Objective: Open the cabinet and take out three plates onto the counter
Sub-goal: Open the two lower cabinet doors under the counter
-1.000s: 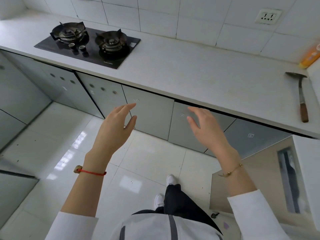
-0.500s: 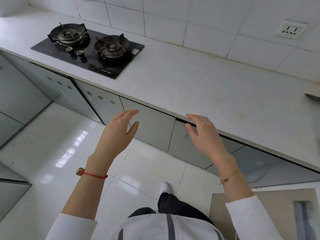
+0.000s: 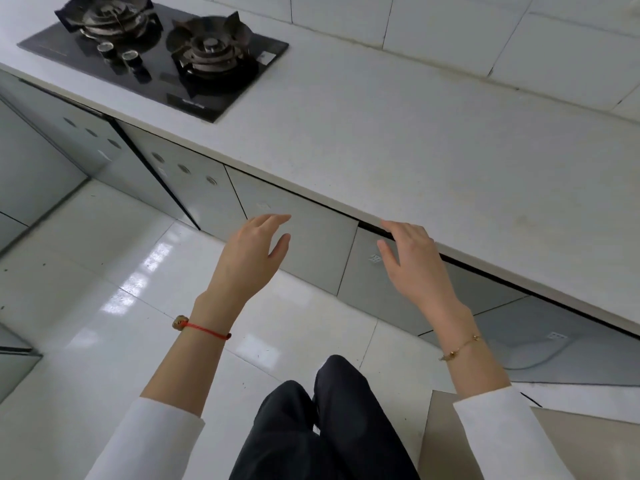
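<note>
Two hands reach toward the grey cabinet doors [image 3: 311,244] under the table [image 3: 398,140]. Left hand [image 3: 249,258]: fingers spread, grasping nothing, in front of a closed door. Right hand [image 3: 415,261]: released, its fingertips [image 3: 388,226] at the door's top edge beneath the table lip. Stove [image 3: 156,53] at 11 o'clock. Plates are out of sight.

Bright daylight, floor [image 3: 131,292] glare, wide-angle warp

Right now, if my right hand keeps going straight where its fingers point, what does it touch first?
Probably the front edge of the counter, right above the closed cabinet door; the right hand looks almost there, though depth is unclear.
</note>
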A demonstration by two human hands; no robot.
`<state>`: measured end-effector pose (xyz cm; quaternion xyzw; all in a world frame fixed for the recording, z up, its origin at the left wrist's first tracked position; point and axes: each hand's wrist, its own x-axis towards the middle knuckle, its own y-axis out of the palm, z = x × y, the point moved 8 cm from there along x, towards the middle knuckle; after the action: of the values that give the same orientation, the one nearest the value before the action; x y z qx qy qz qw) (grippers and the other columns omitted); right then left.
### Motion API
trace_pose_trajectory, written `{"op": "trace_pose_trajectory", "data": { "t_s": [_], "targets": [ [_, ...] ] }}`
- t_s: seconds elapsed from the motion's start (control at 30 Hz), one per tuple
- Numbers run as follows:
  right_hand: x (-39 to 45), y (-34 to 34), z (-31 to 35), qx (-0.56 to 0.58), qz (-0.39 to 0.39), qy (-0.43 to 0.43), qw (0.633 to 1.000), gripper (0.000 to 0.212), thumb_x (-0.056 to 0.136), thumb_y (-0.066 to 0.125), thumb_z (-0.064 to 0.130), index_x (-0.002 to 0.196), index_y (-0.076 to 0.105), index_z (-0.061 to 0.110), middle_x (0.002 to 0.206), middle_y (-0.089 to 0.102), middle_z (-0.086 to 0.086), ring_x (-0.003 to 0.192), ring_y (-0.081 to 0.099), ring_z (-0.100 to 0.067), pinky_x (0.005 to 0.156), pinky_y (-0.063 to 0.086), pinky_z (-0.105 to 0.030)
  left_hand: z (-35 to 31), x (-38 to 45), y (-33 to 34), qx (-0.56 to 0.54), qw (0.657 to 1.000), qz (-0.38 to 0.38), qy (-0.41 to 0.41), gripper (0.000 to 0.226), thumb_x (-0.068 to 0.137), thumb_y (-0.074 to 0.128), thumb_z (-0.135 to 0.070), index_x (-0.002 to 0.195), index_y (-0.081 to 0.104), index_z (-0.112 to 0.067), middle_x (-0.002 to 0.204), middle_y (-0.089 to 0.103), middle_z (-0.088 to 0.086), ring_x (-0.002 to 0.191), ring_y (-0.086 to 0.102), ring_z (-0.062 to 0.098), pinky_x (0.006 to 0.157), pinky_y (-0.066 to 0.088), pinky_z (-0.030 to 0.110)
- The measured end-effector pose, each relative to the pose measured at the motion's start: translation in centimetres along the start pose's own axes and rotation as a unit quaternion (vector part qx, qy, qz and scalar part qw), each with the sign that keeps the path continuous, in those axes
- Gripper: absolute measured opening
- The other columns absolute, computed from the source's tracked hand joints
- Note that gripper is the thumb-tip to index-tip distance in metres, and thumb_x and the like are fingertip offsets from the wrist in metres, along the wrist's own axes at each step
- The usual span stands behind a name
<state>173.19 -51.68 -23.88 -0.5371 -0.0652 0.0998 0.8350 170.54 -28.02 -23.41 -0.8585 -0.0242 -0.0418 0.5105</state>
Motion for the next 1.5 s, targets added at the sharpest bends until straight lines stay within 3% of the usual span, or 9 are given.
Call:
{"op": "trace_pose_trajectory", "data": {
  "t_s": [0.23, 0.53, 0.77, 0.9, 1.0, 1.13, 1.2, 1.3, 1.5],
  "targets": [
    [2.1, 7.8, -3.4, -0.011, -0.053, -0.023, 0.998, 0.038, 0.1, 0.041, 0.026, 0.134, 0.048, 0.012, 0.131, 0.055, -0.004, 0.123, 0.044, -0.022, 0.105, 0.035, -0.035, 4.3, 1.8, 9.3, 0.0, 0.999, -0.028, 0.02, 0.036, 0.099, 0.048, -0.025, 0.133, 0.055, -0.016, 0.124, 0.063, 0.001, 0.117, 0.055, 0.02, 0.097, 0.043, 0.031],
    [4.9, 15.8, -7.3, -0.036, -0.194, -0.084, 0.977, 0.038, 0.098, 0.045, 0.026, 0.133, 0.05, 0.011, 0.123, 0.059, -0.006, 0.115, 0.047, -0.024, 0.101, 0.038, -0.035, 8.2, 5.3, 18.4, -0.005, 0.985, -0.139, 0.105, 0.036, 0.099, 0.049, -0.022, 0.133, 0.055, -0.013, 0.122, 0.063, 0.003, 0.115, 0.056, 0.022, 0.098, 0.044, 0.037],
    [5.6, 18.1, -7.7, -0.048, -0.29, -0.123, 0.948, 0.037, 0.098, 0.045, 0.027, 0.13, 0.051, 0.011, 0.121, 0.06, -0.004, 0.113, 0.048, -0.023, 0.1, 0.04, -0.037, 9.0, 7.0, 21.5, -0.033, 0.961, -0.214, 0.17, 0.034, 0.098, 0.05, -0.023, 0.131, 0.056, -0.015, 0.118, 0.063, -0.001, 0.11, 0.057, 0.017, 0.09, 0.039, 0.023],
    [5.4, 18.1, -7.4, -0.044, -0.324, -0.138, 0.935, 0.035, 0.097, 0.046, 0.025, 0.129, 0.052, 0.011, 0.119, 0.059, -0.003, 0.112, 0.048, -0.022, 0.099, 0.04, -0.035, 7.7, 7.9, 21.5, -0.08, 0.943, -0.256, 0.197, 0.031, 0.097, 0.052, -0.022, 0.126, 0.06, -0.014, 0.109, 0.064, -0.001, 0.103, 0.058, 0.015, 0.087, 0.045, 0.024],
    [5.6, 18.0, -7.4, -0.053, -0.328, -0.133, 0.934, 0.036, 0.097, 0.046, 0.025, 0.129, 0.052, 0.01, 0.119, 0.059, -0.005, 0.112, 0.048, -0.023, 0.098, 0.039, -0.034, 6.0, 9.3, 22.0, -0.157, 0.937, -0.244, 0.194, 0.029, 0.096, 0.053, -0.02, 0.122, 0.064, -0.012, 0.105, 0.064, -0.002, 0.091, 0.06, 0.011, 0.083, 0.05, 0.026],
    [6.1, 17.8, -7.8, -0.059, -0.322, -0.121, 0.937, 0.037, 0.097, 0.046, 0.025, 0.13, 0.052, 0.008, 0.12, 0.059, -0.006, 0.113, 0.048, -0.024, 0.1, 0.038, -0.035, 4.8, 11.3, 22.7, -0.273, 0.928, -0.216, 0.133, 0.026, 0.094, 0.057, -0.022, 0.116, 0.069, -0.015, 0.1, 0.068, -0.007, 0.08, 0.06, 0.003, 0.073, 0.042, 0.004],
    [6.2, 17.9, -8.0, -0.061, -0.322, -0.118, 0.937, 0.038, 0.097, 0.046, 0.025, 0.13, 0.052, 0.009, 0.12, 0.059, -0.006, 0.113, 0.048, -0.024, 0.1, 0.038, -0.035, 5.1, 12.3, 23.5, -0.361, 0.911, -0.181, 0.079, 0.024, 0.092, 0.059, -0.026, 0.112, 0.07, -0.017, 0.09, 0.068, -0.01, 0.084, 0.064, 0.006, 0.077, 0.045, 0.009],
    [6.1, 18.0, -8.2, -0.067, -0.324, -0.118, 0.936, 0.038, 0.097, 0.046, 0.026, 0.132, 0.051, 0.009, 0.122, 0.058, -0.005, 0.113, 0.048, -0.023, 0.099, 0.039, -0.034, 5.2, 13.2, 24.7, -0.503, 0.855, -0.124, 0.026, 0.024, 0.092, 0.06, -0.026, 0.112, 0.068, -0.016, 0.088, 0.069, -0.008, 0.089, 0.066, 0.011, 0.08, 0.053, 0.023],
    [5.8, 18.1, -8.2, -0.066, -0.321, -0.118, 0.937, 0.04, 0.098, 0.045, 0.025, 0.134, 0.049, 0.009, 0.123, 0.058, -0.005, 0.114, 0.048, -0.024, 0.1, 0.039, -0.036, 5.0, 13.7, 25.3, -0.578, 0.811, -0.094, 0.02, 0.016, 0.093, 0.061, -0.023, 0.103, 0.068, -0.013, 0.089, 0.069, -0.007, 0.08, 0.063, 0.003, 0.07, 0.049, 0.016]
  ]
}}
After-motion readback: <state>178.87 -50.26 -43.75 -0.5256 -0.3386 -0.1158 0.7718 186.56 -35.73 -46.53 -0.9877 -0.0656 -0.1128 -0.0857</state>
